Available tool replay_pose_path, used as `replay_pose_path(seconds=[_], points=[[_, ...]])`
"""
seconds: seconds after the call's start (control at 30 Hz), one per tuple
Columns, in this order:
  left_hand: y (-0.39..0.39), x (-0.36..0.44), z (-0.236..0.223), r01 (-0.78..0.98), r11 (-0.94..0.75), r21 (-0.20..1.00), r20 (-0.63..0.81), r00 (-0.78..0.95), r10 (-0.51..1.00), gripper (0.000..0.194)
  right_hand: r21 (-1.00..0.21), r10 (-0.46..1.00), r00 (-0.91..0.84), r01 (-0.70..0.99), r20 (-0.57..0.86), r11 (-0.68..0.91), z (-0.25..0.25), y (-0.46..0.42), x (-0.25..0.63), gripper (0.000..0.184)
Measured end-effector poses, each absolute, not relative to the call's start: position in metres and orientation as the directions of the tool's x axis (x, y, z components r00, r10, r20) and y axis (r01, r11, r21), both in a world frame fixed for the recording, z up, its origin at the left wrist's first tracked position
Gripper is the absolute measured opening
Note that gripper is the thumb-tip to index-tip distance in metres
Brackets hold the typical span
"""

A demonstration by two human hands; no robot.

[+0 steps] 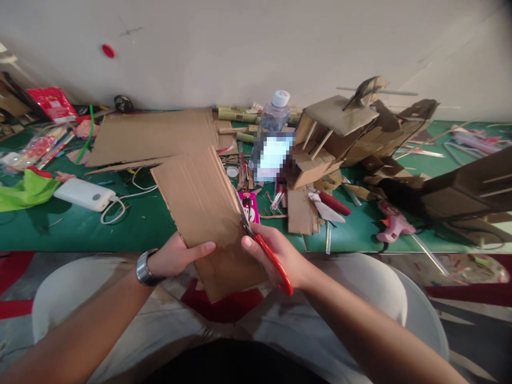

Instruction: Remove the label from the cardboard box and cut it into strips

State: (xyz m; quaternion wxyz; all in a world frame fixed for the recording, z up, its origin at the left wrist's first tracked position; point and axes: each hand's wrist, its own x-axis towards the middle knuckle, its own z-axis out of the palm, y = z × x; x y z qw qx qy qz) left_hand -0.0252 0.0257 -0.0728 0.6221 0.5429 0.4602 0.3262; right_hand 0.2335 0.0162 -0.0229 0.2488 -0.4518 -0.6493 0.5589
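Note:
My left hand (182,255) grips the left edge of a brown cardboard piece (204,208), its thumb lying across the front face. The piece is held tilted over my lap and the table's near edge. My right hand (280,253) is closed around red-handled scissors (273,261). Their blades lie along the cardboard's right edge, pointing up and away from me. Part of the blades is hidden by the cardboard, so I cannot tell how far apart they are.
On the green table (144,229) lie a larger cardboard sheet (160,130), a white power bank (86,194) with a cable, and a red-handled knife (334,204). A bottle (276,114) stands behind a blurred screen. Cardboard structures (340,114) and a pink glue gun (394,224) are at right.

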Motion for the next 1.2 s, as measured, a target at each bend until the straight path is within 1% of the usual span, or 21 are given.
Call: replay_pose_path(seconds=[0.17,0.3,0.6,0.77,0.87,1.0,1.13,1.2], points=[[0.027,-0.027,-0.073,0.112,0.195,0.974,-0.223,0.384,0.896,0.074,-0.941,0.895,-0.418,0.337,-0.156,-0.006,-0.027,0.016,0.229,0.059],[0.026,-0.027,-0.074,0.090,0.197,0.976,-0.216,0.370,0.904,0.075,-0.946,0.912,-0.389,0.326,-0.134,0.000,-0.030,0.016,0.226,0.060],[0.024,-0.025,-0.076,0.030,0.196,0.980,-0.194,0.352,0.916,0.068,-0.926,0.941,-0.314,0.376,-0.126,0.001,-0.036,0.017,0.224,0.064],[0.025,-0.025,-0.076,0.055,0.206,0.977,-0.211,0.395,0.894,0.076,-0.932,0.934,-0.341,0.361,-0.107,0.025,-0.035,0.014,0.225,0.061],[0.024,-0.026,-0.080,0.084,0.183,0.980,-0.201,0.437,0.877,0.072,-0.943,0.918,-0.379,0.334,-0.117,0.017,-0.032,0.013,0.227,0.057],[0.024,-0.027,-0.083,0.121,0.174,0.977,-0.212,0.501,0.839,0.061,-0.953,0.897,-0.409,0.301,-0.171,-0.044,-0.028,0.013,0.229,0.053],[0.027,-0.027,-0.080,0.155,0.099,0.983,-0.168,0.540,0.825,0.062,-0.963,0.889,-0.420,0.259,-0.182,-0.075,-0.027,0.015,0.229,0.048],[0.027,-0.028,-0.079,0.197,0.065,0.978,-0.165,0.553,0.817,0.063,-0.963,0.893,-0.410,0.258,-0.184,-0.080,-0.027,0.016,0.228,0.050]])
